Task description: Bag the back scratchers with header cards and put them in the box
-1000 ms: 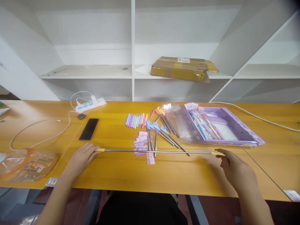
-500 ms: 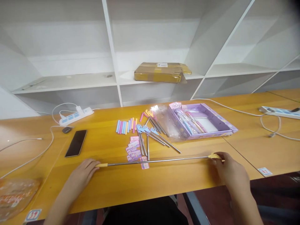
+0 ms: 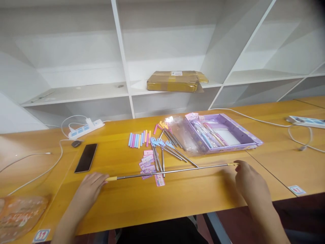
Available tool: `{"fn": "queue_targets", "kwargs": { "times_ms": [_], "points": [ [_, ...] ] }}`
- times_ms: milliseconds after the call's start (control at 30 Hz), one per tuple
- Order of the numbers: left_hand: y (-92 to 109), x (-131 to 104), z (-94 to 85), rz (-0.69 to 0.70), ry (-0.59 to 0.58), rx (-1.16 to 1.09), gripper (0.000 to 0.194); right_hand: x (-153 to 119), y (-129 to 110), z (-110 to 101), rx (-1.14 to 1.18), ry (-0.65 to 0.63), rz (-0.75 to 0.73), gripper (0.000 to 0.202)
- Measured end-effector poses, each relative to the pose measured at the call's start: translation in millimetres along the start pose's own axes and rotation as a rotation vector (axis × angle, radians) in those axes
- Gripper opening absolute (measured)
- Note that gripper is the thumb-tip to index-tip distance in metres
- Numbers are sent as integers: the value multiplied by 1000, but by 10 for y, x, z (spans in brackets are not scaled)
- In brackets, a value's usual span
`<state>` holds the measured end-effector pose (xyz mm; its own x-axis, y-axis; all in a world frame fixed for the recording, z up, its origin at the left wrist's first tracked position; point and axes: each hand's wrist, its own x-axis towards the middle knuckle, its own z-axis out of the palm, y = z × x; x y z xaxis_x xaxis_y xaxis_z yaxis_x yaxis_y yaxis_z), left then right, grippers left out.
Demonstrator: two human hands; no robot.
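Observation:
A telescopic back scratcher (image 3: pixel 175 171), pulled out long, stretches between my hands above the table. My left hand (image 3: pixel 91 185) is closed on its yellow handle. At the other end, my right hand (image 3: pixel 250 176) pinches the yellow claw head, which the fingers partly cover. Beyond the rod lie several blue-headed back scratchers (image 3: pixel 158 142) and some yellow- and pink-headed ones (image 3: pixel 165 126) with bare metal rods. Loose coloured handle sleeves (image 3: pixel 138 139) in pink, blue and yellow sit in a row to their left. Pink and purple printed cards (image 3: pixel 148 162) are spread partly under the rod.
A purple display box (image 3: pixel 243 130) holds packaged back scratchers, with clear plastic bags (image 3: pixel 186 135) beside it. A phone (image 3: pixel 86 158), power strips (image 3: pixel 87 129) and white cables lie on the table (image 3: pixel 122 206). An orange bag (image 3: pixel 22 217) is at front left; a cardboard box (image 3: pixel 174 81) rests on the shelf.
My right hand has lifted the claw end slightly and turned it, so the claw now shows edge-on. My left hand keeps hold of the handle. The view has shifted slightly.

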<state>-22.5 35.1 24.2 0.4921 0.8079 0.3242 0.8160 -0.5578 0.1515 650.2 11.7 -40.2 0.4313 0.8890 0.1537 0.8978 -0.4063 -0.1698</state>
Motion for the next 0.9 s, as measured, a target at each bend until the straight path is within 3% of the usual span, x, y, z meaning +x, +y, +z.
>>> {"fn": "queue_targets", "kwargs": {
  "times_ms": [100, 200, 367, 567, 733, 833, 900],
  "points": [
    [24, 88, -157, 1, -30, -1, 31, 121, -26, -33, 12, 55, -72, 50],
    [178, 200, -158, 7, -40, -53, 31, 171, -232, -84, 33, 65, -136, 47],
    [662, 433, 147, 23, -3, -152, 33, -14, -1015, -191, 107, 65, -321, 34],
    [1161, 645, 448, 49, -18, -152, 38, -670, -1931, -33, 109, 62, -643, 39],
    [1112, 643, 400, 113, -54, -41, 31, -1164, -2201, 142, 96, -2, -853, 35],
    [995, 552, 362, 86, -151, -38, 26, -1228, -2211, 82, 245, -78, -898, 16],
    [964, 469, 395, 51, -156, -37, 24, -1193, -2194, 14, 352, -99, -870, 12]
  ]
}}
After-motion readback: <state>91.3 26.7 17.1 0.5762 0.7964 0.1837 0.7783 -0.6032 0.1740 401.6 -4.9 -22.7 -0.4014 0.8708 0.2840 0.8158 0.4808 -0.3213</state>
